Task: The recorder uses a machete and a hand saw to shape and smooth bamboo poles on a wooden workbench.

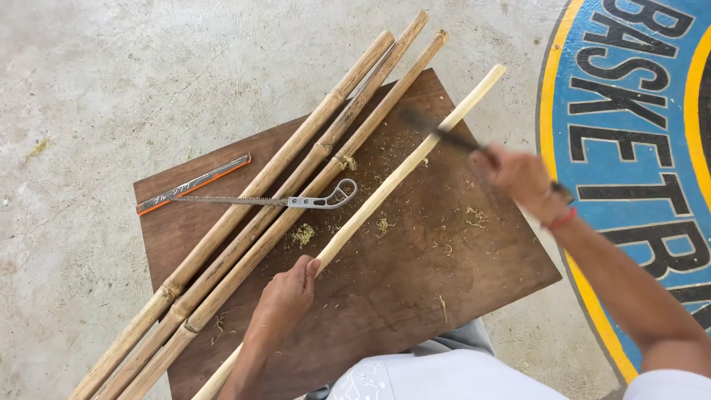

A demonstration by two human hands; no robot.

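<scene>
The peeled bamboo pole (pixel 404 167) is being scraped: left hand (pixel 285 296) is gripping it closed, right hand (pixel 522 181) is clenching a blurred knife (pixel 444 137) beyond that grip, needing another steady stroke.

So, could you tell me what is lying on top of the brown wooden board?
On the board: three bamboo poles, a saw, a pale peeled stick and shavings. The floor beneath is covered.

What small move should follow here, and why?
Probably another knife stroke along the pale stick: the left hand pins the stick on the brown board, the right hand holds the blurred blade against it, and shavings litter the board.
</scene>
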